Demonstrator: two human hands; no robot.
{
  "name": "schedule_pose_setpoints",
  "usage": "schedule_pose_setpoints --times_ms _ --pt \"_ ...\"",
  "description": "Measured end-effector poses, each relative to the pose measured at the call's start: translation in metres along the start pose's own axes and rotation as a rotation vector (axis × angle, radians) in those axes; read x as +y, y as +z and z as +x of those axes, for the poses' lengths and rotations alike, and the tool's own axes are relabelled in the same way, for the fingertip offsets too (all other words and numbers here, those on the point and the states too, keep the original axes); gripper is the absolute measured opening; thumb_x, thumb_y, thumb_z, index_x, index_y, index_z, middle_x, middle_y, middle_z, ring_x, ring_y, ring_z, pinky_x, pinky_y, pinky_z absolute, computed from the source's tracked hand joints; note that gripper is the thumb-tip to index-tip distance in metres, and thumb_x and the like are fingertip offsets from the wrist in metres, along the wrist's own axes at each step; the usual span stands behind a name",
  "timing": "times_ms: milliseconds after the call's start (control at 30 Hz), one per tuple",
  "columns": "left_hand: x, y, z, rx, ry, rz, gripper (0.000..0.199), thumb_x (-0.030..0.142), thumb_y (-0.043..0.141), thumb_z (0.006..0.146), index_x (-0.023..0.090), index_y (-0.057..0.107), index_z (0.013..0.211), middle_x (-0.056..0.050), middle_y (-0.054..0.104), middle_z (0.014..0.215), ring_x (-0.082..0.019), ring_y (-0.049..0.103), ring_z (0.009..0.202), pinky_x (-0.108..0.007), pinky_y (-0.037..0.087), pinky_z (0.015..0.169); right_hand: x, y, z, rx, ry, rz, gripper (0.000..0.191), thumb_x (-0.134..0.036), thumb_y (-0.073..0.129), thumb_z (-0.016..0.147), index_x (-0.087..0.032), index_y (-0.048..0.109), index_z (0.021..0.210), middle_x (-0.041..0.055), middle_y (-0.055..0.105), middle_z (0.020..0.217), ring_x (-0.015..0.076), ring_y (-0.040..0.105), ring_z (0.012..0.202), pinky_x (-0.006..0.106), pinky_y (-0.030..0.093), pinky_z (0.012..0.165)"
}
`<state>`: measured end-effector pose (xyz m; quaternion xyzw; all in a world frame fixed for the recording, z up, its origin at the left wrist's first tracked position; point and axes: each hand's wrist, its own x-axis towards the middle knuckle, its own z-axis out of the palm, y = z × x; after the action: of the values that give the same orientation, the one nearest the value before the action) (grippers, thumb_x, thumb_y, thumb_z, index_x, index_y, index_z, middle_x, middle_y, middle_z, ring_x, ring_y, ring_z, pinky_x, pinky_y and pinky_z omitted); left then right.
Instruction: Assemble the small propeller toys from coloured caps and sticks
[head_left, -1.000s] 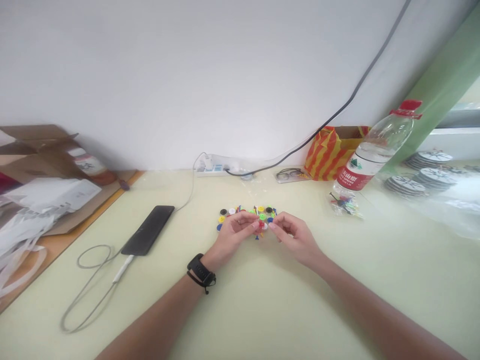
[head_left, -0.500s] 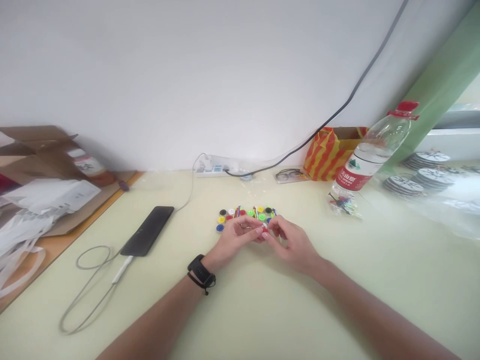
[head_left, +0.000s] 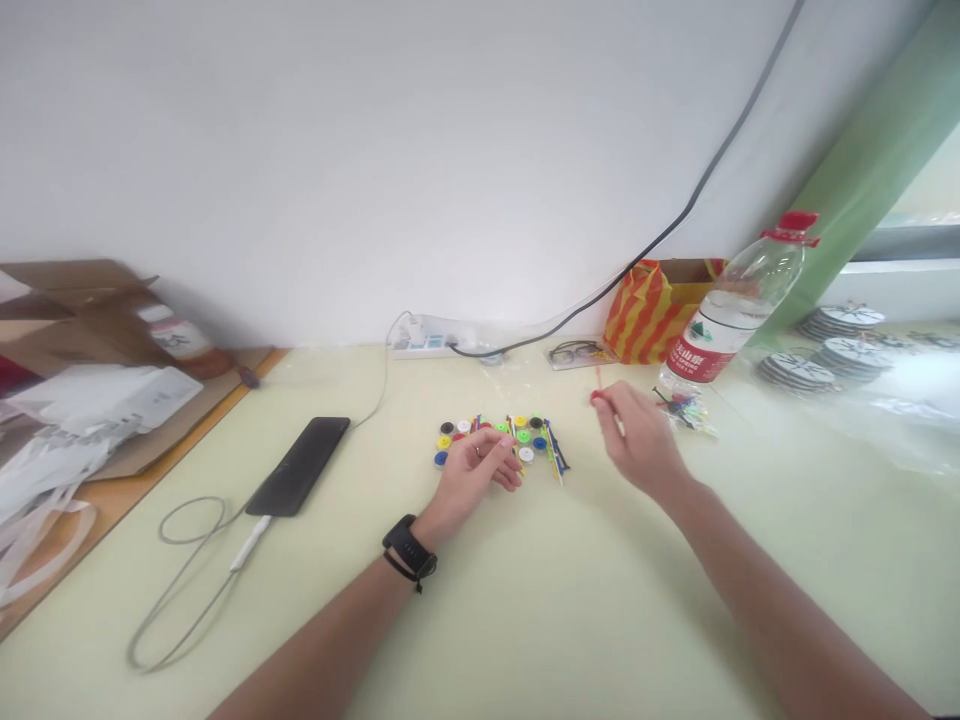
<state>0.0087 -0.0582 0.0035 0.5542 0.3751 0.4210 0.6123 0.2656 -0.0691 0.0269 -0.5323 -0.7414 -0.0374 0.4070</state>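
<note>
My right hand (head_left: 637,435) is raised to the right of the coloured pieces, thumb and fingers pinched on a small red disc (head_left: 598,396). A thin, faint reddish stem sticks up from the disc. My left hand (head_left: 480,470), with a black watch on its wrist, rests loosely curled in front of the pieces; nothing shows between its fingers. Beyond and beside it lie small discs, among them a blue disc (head_left: 441,459), a white disc (head_left: 526,455) and a black disc (head_left: 535,423). Thin coloured sticks (head_left: 556,455) lie in bundles among them. My left hand covers some pieces.
A phone (head_left: 298,466) on a cable lies at left, near cardboard and white bags. Along the wall are a power strip (head_left: 427,346), glasses (head_left: 576,352) and a striped bag (head_left: 637,318). A water bottle (head_left: 709,345) and a packet of coloured parts (head_left: 690,412) stand right.
My hands have come apart. The right hand has moved right and away from me with the red disc; the left stays near the same spot, uncovering a white disc and sticks.
</note>
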Motion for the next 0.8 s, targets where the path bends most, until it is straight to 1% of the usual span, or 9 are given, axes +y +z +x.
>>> schedule_pose_setpoints --times_ms 67,100,167,267,333,400,467,600,800 --pt "-0.001 0.000 0.001 0.059 -0.002 0.015 0.039 0.055 0.072 0.089 0.017 0.064 0.092 -0.003 0.069 0.071 -0.015 0.066 0.054 -0.026 0.052 0.048 0.017 -0.009 0.005 0.077 0.075 -0.172 0.026 -0.033 0.034 0.108 -0.021 0.053 0.094 0.0091 0.063 0.089 0.0233 0.058 0.084 0.034 0.041 0.077" --pt "-0.002 -0.001 0.001 0.087 0.005 0.033 0.038 0.055 0.071 0.089 0.017 0.063 0.091 -0.001 0.067 0.069 -0.014 0.062 0.051 -0.025 0.047 0.044 0.024 -0.010 0.006 0.059 0.121 -0.251 0.027 -0.033 0.034 0.108 -0.021 0.054 0.094 0.0102 0.064 0.090 0.0239 0.059 0.085 0.034 0.041 0.076" --pt "-0.005 -0.002 0.002 0.161 0.070 0.110 0.035 0.052 0.070 0.089 0.018 0.063 0.091 0.000 0.065 0.069 -0.012 0.057 0.051 -0.024 0.043 0.044 0.034 -0.006 0.003 -0.150 0.213 -0.380 0.030 -0.034 0.036 0.107 -0.020 0.056 0.091 0.0113 0.067 0.088 0.0243 0.062 0.083 0.033 0.040 0.072" --pt "-0.008 -0.004 0.002 0.285 0.261 0.379 0.025 0.044 0.068 0.093 0.019 0.067 0.090 0.000 0.062 0.072 -0.014 0.056 0.063 -0.028 0.046 0.058 0.040 0.008 -0.004 -0.623 0.290 -0.475 0.029 -0.032 0.041 0.106 -0.019 0.060 0.089 0.0121 0.071 0.088 0.0237 0.067 0.079 0.031 0.038 0.065" --pt "-0.009 -0.004 0.001 0.305 0.379 0.616 0.017 0.037 0.065 0.094 0.021 0.069 0.093 -0.002 0.063 0.079 -0.019 0.059 0.078 -0.034 0.050 0.076 0.041 0.015 -0.009 -0.752 0.301 -0.516 0.025 -0.031 0.044 0.106 -0.019 0.062 0.095 0.0132 0.073 0.096 0.0255 0.070 0.084 0.031 0.038 0.065" --pt "-0.010 -0.002 -0.001 0.252 0.458 0.801 0.012 0.030 0.063 0.096 0.022 0.071 0.100 -0.005 0.067 0.094 -0.023 0.060 0.094 -0.043 0.046 0.096 0.042 0.017 -0.011 -0.759 0.312 -0.536 0.025 -0.033 0.043 0.106 -0.020 0.063 0.098 0.0126 0.074 0.100 0.0275 0.070 0.088 0.032 0.038 0.066" --pt "-0.011 0.000 -0.003 0.155 0.498 0.907 0.016 0.026 0.060 0.097 0.024 0.071 0.109 -0.006 0.067 0.107 -0.025 0.058 0.104 -0.049 0.039 0.108 0.044 0.016 -0.011 -0.750 0.337 -0.508 0.028 -0.036 0.041 0.106 -0.022 0.063 0.096 0.0110 0.074 0.100 0.0275 0.070 0.088 0.032 0.037 0.065" --pt "-0.013 0.001 -0.007 0.014 0.494 1.020 0.029 0.025 0.057 0.098 0.026 0.070 0.124 -0.008 0.063 0.118 -0.028 0.053 0.109 -0.051 0.040 0.106 0.051 0.018 -0.008 -0.693 0.375 -0.488 0.030 -0.037 0.039 0.107 -0.022 0.063 0.098 0.0114 0.074 0.103 0.0263 0.070 0.090 0.032 0.038 0.066" --pt "-0.015 0.000 -0.007 -0.030 0.486 1.089 0.031 0.025 0.057 0.098 0.026 0.069 0.127 -0.008 0.061 0.122 -0.030 0.050 0.111 -0.055 0.039 0.109 0.066 0.028 -0.002 -0.582 0.492 -0.580 0.029 -0.036 0.039 0.107 -0.021 0.064 0.109 0.0137 0.074 0.108 0.0278 0.070 0.092 0.033 0.039 0.067"
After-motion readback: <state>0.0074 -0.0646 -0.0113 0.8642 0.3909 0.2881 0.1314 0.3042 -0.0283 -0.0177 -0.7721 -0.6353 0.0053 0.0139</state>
